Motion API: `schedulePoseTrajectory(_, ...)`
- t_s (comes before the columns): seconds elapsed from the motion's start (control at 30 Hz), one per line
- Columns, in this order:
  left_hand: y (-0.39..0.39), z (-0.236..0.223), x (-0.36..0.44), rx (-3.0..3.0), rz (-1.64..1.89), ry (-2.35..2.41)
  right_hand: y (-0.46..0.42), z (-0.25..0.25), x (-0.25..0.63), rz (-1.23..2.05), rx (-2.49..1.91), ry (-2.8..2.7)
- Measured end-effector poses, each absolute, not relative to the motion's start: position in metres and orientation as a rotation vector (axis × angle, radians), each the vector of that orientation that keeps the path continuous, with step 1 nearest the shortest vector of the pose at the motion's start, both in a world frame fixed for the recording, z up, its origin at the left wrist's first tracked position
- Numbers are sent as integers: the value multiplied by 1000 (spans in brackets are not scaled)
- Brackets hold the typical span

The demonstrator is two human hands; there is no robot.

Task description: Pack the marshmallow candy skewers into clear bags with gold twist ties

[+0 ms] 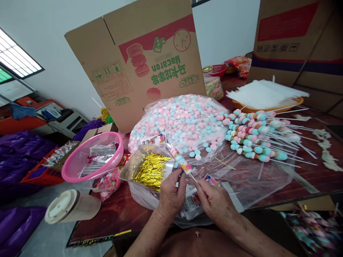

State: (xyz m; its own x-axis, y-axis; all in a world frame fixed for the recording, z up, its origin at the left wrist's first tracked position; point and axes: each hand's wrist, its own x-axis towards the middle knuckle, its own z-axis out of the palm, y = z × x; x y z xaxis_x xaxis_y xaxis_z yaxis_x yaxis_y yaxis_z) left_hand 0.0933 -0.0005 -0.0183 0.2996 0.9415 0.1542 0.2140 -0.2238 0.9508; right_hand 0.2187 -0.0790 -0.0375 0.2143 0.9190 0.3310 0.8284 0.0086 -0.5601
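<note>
In front of me I hold a wrapped candy skewer (178, 157), pink, blue and white pieces in a clear printed sleeve, tilted up and away. My left hand (173, 191) pinches the lower end of the sleeve. The fingers of my right hand (214, 197) are closed on the white stick below it. Beside my left hand stands a metal scoop-like tray (129, 170) heaped with gold twist ties (150, 167). Printed clear sleeves (191, 204) lie under my hands. Behind them spreads a large bag of pink and blue candies (182, 114).
Unwrapped candy skewers (252, 137) are piled to the right, near white sticks (264, 92) on an orange tray. A pink basket (120, 150) holds more sleeves. A lidded cup (85, 206) sits at the left edge. A large carton (112, 53) stands behind.
</note>
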Motion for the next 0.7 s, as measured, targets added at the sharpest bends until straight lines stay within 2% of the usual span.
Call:
schedulePoseTrajectory(0.27,3,-14,95,2116,926,1148,-78,-29,215,196,-1845,-1657)
schedulePoseTrajectory(0.4,-10,-14,97,2227,834,1033,-75,-32,217,250,-1898,-1660)
schedulePoseTrajectory(0.5,-16,-16,98,2084,874,985,-72,-36,220,265,-1902,-1683)
schedulePoseTrajectory(0.6,-12,-17,97,1834,1007,1155,-71,-40,223,218,-1930,-1678)
schedulePoseTrajectory(0.7,-1,-19,95,1604,985,1223,-72,-41,222,113,-1954,-1704)
